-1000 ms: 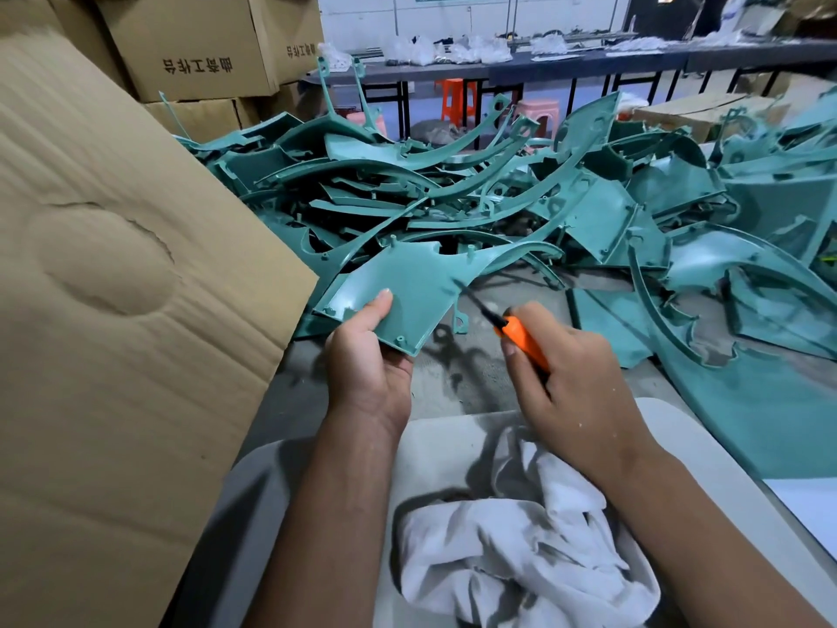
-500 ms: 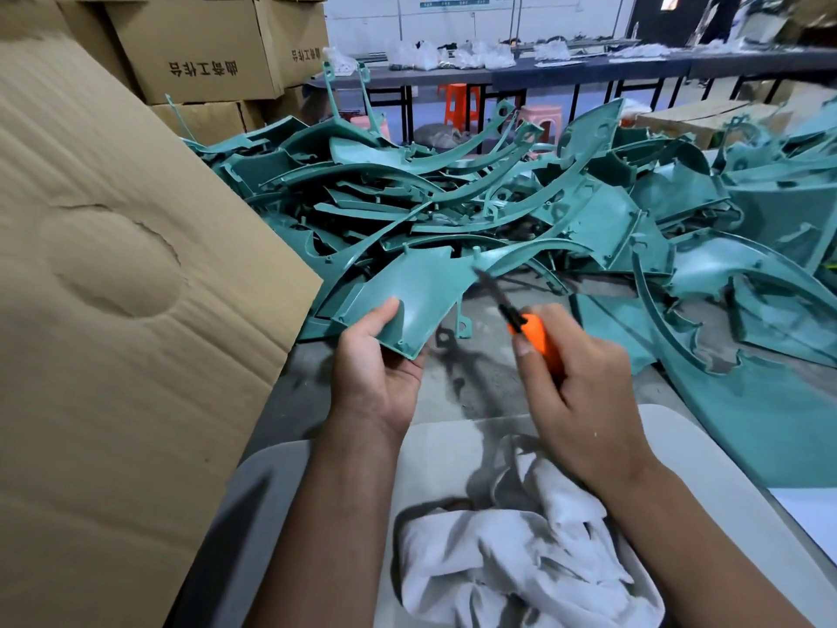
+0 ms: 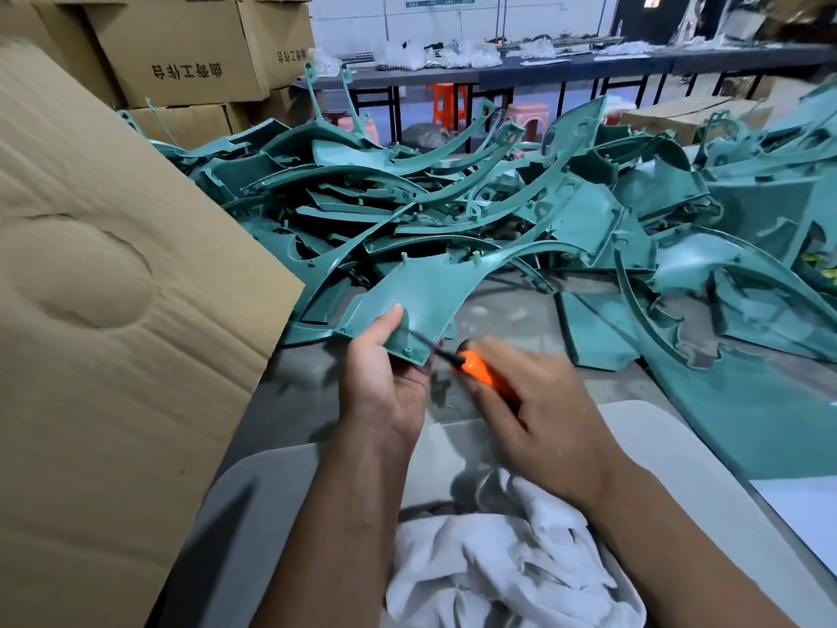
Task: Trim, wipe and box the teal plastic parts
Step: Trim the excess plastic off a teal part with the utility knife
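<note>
My left hand (image 3: 385,383) grips the near corner of a flat teal plastic part (image 3: 421,296), thumb on its top face. My right hand (image 3: 539,414) holds an orange-handled knife (image 3: 480,369); its dark blade lies against the part's lower right edge, close to my left fingers. The right hand is blurred. A big heap of teal parts (image 3: 453,206) covers the table behind. A white rag (image 3: 512,568) lies crumpled below my wrists.
A large cardboard box flap (image 3: 113,333) fills the left side. Stacked cartons (image 3: 181,52) stand at the back left. More teal parts (image 3: 747,310) spread to the right. The grey table (image 3: 308,392) shows between flap and hands. A white board (image 3: 643,428) lies under the rag.
My right hand has brought the knife down and left, from the part's upper right edge to its lower corner near my left hand. The left hand keeps its grip.
</note>
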The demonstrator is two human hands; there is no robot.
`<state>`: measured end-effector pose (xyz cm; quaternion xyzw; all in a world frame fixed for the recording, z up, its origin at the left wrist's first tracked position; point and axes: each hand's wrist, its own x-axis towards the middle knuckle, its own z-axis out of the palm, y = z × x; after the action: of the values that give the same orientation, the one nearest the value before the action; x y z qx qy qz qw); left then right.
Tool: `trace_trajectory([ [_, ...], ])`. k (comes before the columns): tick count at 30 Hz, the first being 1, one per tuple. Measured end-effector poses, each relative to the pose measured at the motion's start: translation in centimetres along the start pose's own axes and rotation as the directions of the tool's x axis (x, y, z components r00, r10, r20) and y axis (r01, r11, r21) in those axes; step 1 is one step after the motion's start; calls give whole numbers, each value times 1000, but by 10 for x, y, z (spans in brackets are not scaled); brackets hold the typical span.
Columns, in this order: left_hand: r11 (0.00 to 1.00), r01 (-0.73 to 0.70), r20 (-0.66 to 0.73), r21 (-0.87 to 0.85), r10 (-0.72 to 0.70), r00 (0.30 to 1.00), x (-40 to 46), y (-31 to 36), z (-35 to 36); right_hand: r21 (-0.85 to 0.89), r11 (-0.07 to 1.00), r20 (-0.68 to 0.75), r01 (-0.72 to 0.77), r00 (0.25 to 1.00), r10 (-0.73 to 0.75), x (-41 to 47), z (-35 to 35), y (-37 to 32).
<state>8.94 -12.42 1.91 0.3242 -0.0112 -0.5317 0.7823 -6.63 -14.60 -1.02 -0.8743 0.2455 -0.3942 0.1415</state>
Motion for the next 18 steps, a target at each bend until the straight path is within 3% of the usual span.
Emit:
trace_trajectory([
  [1, 1000, 9, -1, 13, -9, 1000, 0, 0, 0, 23, 999, 11, 30, 999, -30, -1, 1, -1],
  [3, 1000, 8, 15, 17, -9, 1000, -2, 0, 1, 47, 999, -108, 24, 994, -19, 0, 2, -3],
  [6, 1000, -18, 43, 11, 17, 999, -4, -1, 1, -53, 989, -381, -138, 918, 108, 5, 1, 6],
  [8, 999, -25, 58, 29, 24, 998, -5, -4, 1, -83, 964, -459, -253, 868, 189, 6, 1, 14],
  [10, 999, -21, 62, 45, 19, 998, -6, -6, 2, -74, 958, -445, -279, 869, 218, 5, 1, 16],
  [14, 1000, -16, 13, -20, 17, 1000, -4, -6, 1, -49, 981, -321, -190, 933, 164, 1, 3, 10],
  [18, 999, -1, -22, -49, 0, 1000, -1, -3, -1, 13, 996, -106, -91, 990, 92, 0, 2, 4],
])
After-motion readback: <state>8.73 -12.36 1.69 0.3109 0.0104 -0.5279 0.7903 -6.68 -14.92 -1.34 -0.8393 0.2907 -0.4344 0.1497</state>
